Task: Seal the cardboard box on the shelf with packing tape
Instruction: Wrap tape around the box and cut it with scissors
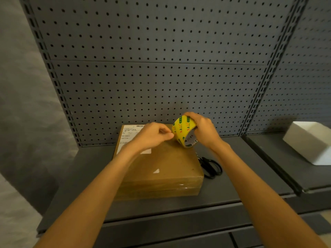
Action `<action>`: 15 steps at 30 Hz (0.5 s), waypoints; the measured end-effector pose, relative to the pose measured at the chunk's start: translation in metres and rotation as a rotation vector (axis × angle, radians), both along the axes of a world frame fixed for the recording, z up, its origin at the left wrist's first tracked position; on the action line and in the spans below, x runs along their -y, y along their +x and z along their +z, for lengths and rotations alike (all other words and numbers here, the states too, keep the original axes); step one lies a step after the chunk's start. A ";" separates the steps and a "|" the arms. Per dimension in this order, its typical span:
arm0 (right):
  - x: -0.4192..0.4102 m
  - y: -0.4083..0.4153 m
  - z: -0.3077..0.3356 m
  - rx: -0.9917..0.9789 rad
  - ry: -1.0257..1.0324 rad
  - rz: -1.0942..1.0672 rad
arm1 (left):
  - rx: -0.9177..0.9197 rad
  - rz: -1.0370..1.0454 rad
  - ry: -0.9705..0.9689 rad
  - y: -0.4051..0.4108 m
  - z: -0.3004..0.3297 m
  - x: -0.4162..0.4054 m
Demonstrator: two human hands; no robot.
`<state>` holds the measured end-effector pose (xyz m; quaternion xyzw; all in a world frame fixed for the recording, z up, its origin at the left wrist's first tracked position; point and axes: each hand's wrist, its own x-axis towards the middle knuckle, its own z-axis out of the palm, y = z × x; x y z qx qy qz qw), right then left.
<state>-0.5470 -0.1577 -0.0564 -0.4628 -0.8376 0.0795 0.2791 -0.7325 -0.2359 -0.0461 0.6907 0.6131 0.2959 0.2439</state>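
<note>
Right hand (202, 129) holds tape roll (184, 132) above box (166, 167) far edge

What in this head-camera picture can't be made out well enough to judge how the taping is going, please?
- Tape end: in the head view, the left hand pinches at the tape roll; whether a strip is lifted is too small to tell.
- Shipping label: print too small, partly behind the left hand.
- Cardboard box top seam: covered by the forearm.
- Scissors: dark on the dark shelf, blades unclear.
- Right hand: its fingers are hidden behind the roll.
</note>
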 end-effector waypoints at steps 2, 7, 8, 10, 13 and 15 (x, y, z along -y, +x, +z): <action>0.000 0.000 0.000 -0.013 -0.004 -0.003 | 0.156 -0.019 -0.031 -0.003 0.005 -0.015; 0.001 0.000 -0.001 -0.043 -0.005 -0.002 | 0.474 -0.014 -0.068 0.007 -0.017 -0.038; 0.001 0.001 -0.001 -0.054 -0.006 0.000 | 0.525 0.004 -0.043 0.010 -0.023 -0.039; -0.001 0.001 -0.001 -0.062 -0.008 0.001 | 0.578 0.010 -0.002 0.013 -0.028 -0.039; -0.003 0.001 -0.003 -0.076 -0.033 0.004 | 0.548 -0.044 -0.010 0.011 -0.029 -0.038; -0.004 0.002 -0.002 -0.098 -0.070 0.015 | 0.540 -0.055 -0.017 0.011 -0.030 -0.039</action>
